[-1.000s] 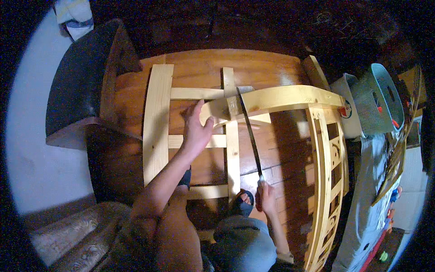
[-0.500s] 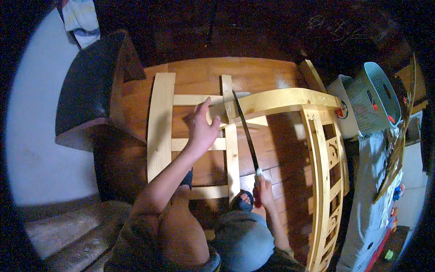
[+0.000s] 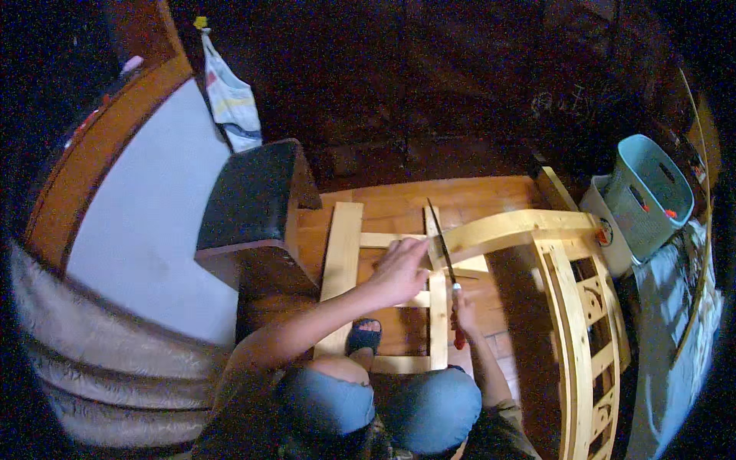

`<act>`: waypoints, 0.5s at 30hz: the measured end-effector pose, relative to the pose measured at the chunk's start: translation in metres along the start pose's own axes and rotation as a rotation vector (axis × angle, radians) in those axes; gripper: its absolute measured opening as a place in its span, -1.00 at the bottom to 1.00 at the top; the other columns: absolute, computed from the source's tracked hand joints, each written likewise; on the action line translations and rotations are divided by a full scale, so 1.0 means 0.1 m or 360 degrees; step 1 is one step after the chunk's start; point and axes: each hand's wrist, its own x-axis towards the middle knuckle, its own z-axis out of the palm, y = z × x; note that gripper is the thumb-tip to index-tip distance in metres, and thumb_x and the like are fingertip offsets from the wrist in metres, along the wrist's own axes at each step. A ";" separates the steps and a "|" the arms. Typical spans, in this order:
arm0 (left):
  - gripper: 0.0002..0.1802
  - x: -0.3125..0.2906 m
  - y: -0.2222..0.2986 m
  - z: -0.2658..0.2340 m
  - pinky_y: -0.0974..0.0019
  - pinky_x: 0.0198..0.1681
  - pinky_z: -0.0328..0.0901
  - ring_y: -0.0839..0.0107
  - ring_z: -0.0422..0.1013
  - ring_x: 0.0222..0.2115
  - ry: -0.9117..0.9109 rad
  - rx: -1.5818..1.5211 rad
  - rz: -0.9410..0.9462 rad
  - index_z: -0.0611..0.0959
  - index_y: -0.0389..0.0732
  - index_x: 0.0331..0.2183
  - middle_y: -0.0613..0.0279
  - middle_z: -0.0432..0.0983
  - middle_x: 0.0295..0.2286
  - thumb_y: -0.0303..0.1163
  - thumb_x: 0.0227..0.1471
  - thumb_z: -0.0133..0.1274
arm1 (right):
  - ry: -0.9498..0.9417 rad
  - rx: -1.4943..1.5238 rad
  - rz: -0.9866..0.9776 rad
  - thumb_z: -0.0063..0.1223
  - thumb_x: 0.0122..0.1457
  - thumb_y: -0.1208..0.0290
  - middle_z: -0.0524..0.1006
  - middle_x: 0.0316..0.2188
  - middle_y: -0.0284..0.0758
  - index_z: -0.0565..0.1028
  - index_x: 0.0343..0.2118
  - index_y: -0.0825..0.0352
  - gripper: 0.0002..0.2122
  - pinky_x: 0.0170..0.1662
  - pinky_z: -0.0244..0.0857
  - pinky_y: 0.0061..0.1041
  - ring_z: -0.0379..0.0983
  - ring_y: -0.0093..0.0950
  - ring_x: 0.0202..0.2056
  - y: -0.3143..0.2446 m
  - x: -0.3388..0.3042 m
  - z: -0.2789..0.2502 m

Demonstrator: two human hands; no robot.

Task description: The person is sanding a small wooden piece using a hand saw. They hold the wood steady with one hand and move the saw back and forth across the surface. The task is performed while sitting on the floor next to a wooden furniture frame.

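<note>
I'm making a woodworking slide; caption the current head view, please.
Right hand holding a red-handled saw across a pale wooden beam, left hand at the beam's left end.

Red saw handle (image 3: 460, 340) — pale yellow beam (image 3: 521, 227)

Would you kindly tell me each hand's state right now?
Left hand: at the end of the curved wooden beam; grip unclear.
Right hand: closed, holding the handsaw.
</note>
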 end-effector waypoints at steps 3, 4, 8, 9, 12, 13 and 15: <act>-0.48 0.10 0.06 0.15 0.07 -0.01 0.05 -0.01 0.14 -0.11 -0.0243 0.0118 0.0130 0.31 -0.38 -0.10 -0.16 0.24 -0.20 -0.45 -0.20 -0.07 | 0.0033 -0.0101 -0.0100 -0.28 0.05 -0.15 0.18 -0.85 -0.45 0.22 -0.67 0.22 -0.53 -0.83 0.06 -0.53 0.13 -0.57 -0.86 0.29 0.30 -0.26; -0.48 0.04 -0.03 0.21 0.05 -0.01 0.04 -0.03 0.14 -0.11 -0.0213 0.0130 0.0202 0.31 -0.37 -0.10 -0.18 0.24 -0.20 -0.45 -0.20 -0.09 | -0.0069 -0.0023 -0.0110 -0.26 0.05 -0.14 0.18 -0.85 -0.44 0.22 -0.67 0.22 -0.53 -0.83 0.07 -0.53 0.14 -0.57 -0.86 0.25 0.24 -0.13; -0.44 -0.14 0.15 0.28 0.03 0.04 -0.01 -0.05 0.09 -0.02 -0.0525 0.0043 -0.0105 0.27 -0.37 -0.03 -0.25 0.17 -0.08 -0.38 -0.13 -0.11 | -0.0252 0.0144 -0.0082 -0.17 0.05 -0.04 0.25 -0.79 -0.40 0.29 -0.52 0.26 -0.62 -0.77 0.19 -0.51 0.20 -0.56 -0.80 0.12 0.04 -0.09; -0.43 -0.13 0.04 0.53 0.07 0.01 0.05 -0.02 0.15 -0.07 -0.0367 -0.0065 0.0025 0.28 -0.31 -0.03 -0.20 0.23 -0.14 -0.37 -0.15 -0.06 | -0.0191 0.0187 -0.0073 -0.16 0.06 -0.02 0.26 -0.77 -0.39 0.29 -0.46 0.27 -0.63 -0.75 0.21 -0.51 0.21 -0.56 -0.78 0.14 0.01 -0.14; -0.41 -0.27 -0.02 0.86 0.15 0.02 0.07 0.03 0.19 -0.08 -0.0233 -0.0387 0.0015 0.29 -0.25 -0.02 -0.17 0.27 -0.15 -0.34 -0.15 0.00 | -0.0350 0.0424 -0.0014 -0.09 0.05 0.04 0.27 -0.73 -0.40 0.29 -0.32 0.30 -0.63 -0.71 0.25 -0.50 0.22 -0.56 -0.73 0.18 -0.01 -0.17; -0.42 -0.29 -0.14 1.02 0.16 0.01 0.09 0.05 0.21 -0.09 -0.0354 -0.0468 0.0040 0.31 -0.28 -0.04 -0.16 0.30 -0.16 -0.32 -0.15 0.02 | -0.0340 0.0370 -0.0052 -0.08 0.04 0.04 0.27 -0.72 -0.40 0.30 -0.33 0.31 -0.63 -0.70 0.24 -0.52 0.23 -0.57 -0.71 0.19 0.01 -0.17; -0.50 -0.38 -0.21 0.99 0.18 -0.07 0.18 0.06 0.30 -0.16 -0.0518 -0.0627 0.0048 0.38 -0.31 -0.11 -0.15 0.37 -0.22 -0.32 -0.15 0.02 | -0.0270 0.0357 -0.0050 -0.05 0.04 0.06 0.27 -0.71 -0.43 0.34 -0.36 0.34 -0.63 -0.68 0.18 -0.56 0.23 -0.60 -0.70 0.10 -0.09 -0.18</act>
